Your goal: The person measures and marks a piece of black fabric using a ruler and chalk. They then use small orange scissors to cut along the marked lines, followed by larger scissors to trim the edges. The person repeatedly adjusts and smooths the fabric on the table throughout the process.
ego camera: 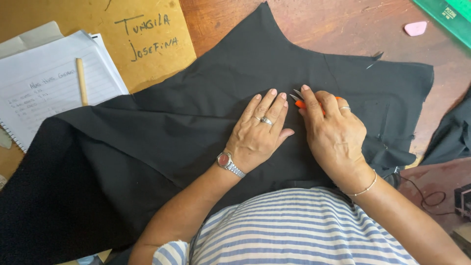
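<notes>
A large piece of black fabric [196, 113] lies spread over a wooden table. My left hand [260, 130] rests flat on the fabric, fingers together, with rings and a wristwatch. Just to its right, my right hand [333, 132] grips small orange-handled thread snips [300, 100], whose metal tips point up-left onto the cloth close to my left fingertips. Most of the snips' handle is hidden under my right fingers.
A lined notebook [44, 83] with a pencil [82, 81] lies at the upper left on brown cardboard [147, 34]. A pink chalk piece [415, 28] and a green ruler [449, 17] sit at the upper right. More dark cloth [451, 132] hangs at the right edge.
</notes>
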